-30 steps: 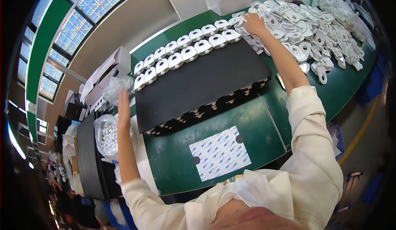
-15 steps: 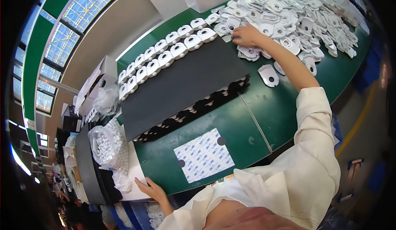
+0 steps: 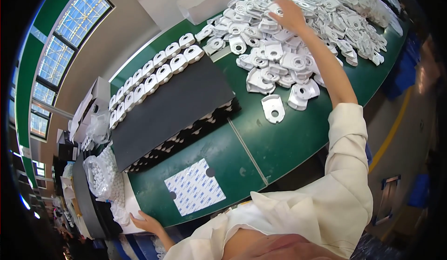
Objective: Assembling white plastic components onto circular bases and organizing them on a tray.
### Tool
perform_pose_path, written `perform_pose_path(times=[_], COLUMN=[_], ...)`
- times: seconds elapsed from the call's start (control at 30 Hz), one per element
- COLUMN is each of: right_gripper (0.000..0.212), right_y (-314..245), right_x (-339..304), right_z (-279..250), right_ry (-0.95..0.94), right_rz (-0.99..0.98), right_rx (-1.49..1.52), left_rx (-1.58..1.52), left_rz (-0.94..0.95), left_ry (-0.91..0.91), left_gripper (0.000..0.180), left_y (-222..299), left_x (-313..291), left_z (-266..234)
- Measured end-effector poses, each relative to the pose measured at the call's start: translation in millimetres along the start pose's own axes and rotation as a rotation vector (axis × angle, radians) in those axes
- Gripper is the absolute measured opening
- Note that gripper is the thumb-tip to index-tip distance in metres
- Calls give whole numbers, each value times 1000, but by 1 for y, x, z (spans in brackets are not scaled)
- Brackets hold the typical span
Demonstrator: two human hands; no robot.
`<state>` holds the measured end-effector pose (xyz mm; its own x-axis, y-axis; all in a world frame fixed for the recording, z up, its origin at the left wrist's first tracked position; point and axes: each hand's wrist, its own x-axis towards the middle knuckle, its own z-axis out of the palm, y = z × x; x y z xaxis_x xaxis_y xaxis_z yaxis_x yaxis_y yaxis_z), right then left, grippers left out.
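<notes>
White plastic parts [image 3: 298, 50] are pressed under the spread right hand [image 3: 289, 15]; the left hand [image 3: 146, 222], fingers loosely extended, is rested flat on the table edge [image 3: 153, 213].

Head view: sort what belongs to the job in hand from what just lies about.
In the job:
right hand reaching into the pile of white plastic parts
rows of white parts along the black tray stack
left hand near the bag of small white pieces

Lying about:
printed sheet
empty white box
single white part on the green table
</notes>
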<state>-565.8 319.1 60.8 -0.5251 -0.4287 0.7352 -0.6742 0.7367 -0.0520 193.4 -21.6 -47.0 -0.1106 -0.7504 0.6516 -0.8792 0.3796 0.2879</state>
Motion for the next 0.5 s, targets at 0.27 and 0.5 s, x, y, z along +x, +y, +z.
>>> perform_pose_path(times=[0.27,0.5], right_gripper=[96,72], right_y=[130,98], right_x=[34,17], right_z=[38,6], right_ry=[-501,-666], right_rz=[639,341], right_rx=[-43,60], left_rx=[182,239], left_rz=[-85,-98], left_ry=[55,-25], left_gripper=[45,47], left_y=[-16,-21], left_x=[-6,-6], left_z=[1,2])
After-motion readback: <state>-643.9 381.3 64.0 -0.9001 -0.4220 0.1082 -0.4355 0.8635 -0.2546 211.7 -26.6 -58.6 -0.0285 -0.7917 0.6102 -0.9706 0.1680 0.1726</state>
